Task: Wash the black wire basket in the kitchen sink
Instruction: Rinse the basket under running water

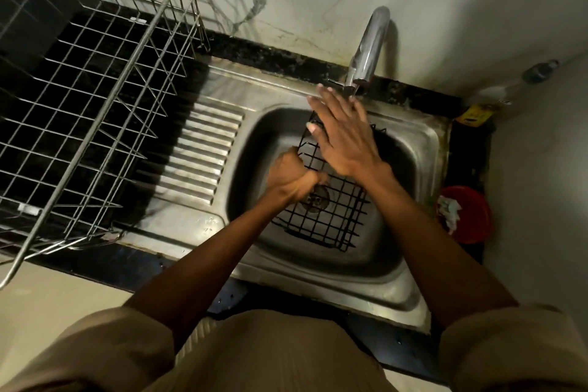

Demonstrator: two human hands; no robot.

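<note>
Over the sink [423, 137], left hand [291, 177] grips the black wire basket [331, 216] edge; right hand [342, 134] lies flat, fingers straight.

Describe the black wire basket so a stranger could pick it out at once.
Find the steel sink below the wall tap. Inside its bowl, over the drain, lies the black wire basket, gripped by the left hand. Unlike the big silver dish rack on the left, it is small and black.

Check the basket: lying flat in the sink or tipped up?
Tipped. The basket slants in the sink: its near end is low by the drain, its far end raised toward the tap. Left hand grips its edge.
</note>
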